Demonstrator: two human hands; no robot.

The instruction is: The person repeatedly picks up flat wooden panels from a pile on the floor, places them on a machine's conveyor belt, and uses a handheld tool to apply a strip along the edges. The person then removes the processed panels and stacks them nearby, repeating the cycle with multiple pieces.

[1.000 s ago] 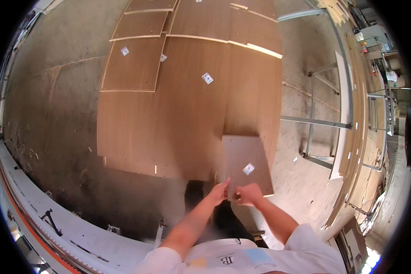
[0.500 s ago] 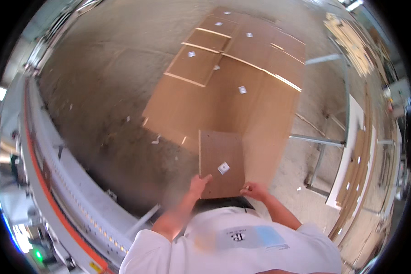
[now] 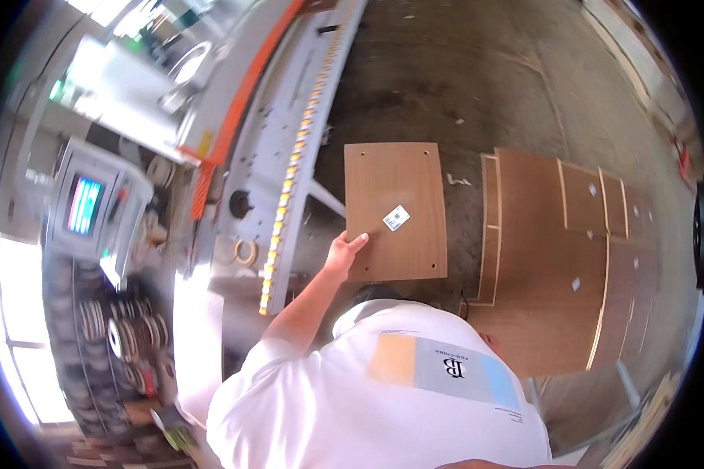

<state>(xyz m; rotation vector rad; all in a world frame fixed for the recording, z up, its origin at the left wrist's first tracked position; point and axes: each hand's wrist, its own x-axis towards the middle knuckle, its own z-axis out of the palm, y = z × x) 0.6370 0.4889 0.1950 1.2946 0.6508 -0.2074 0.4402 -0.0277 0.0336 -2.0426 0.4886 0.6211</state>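
Observation:
A rectangular wood-grain board (image 3: 396,205) is in front of my body, with small round holes near its corners and a white label (image 3: 396,218) on its face. My left hand (image 3: 344,255) grips the board's left edge near its lower end, the thumb lying over the face. Of my right hand (image 3: 490,341) only a small part shows beside my shirt, apart from the board. Its fingers are hidden behind my body.
To the left runs a long machine bed (image 3: 278,148) with yellow rollers along its edge and an orange strip. A control panel with a lit screen (image 3: 84,205) stands farther left, above edging rolls (image 3: 125,340). Stacked brown panels (image 3: 551,266) lie at the right.
My view has turned left toward the machine, and the panel stack has shifted to the right side. My right hand has come off the board; the left still grips it.

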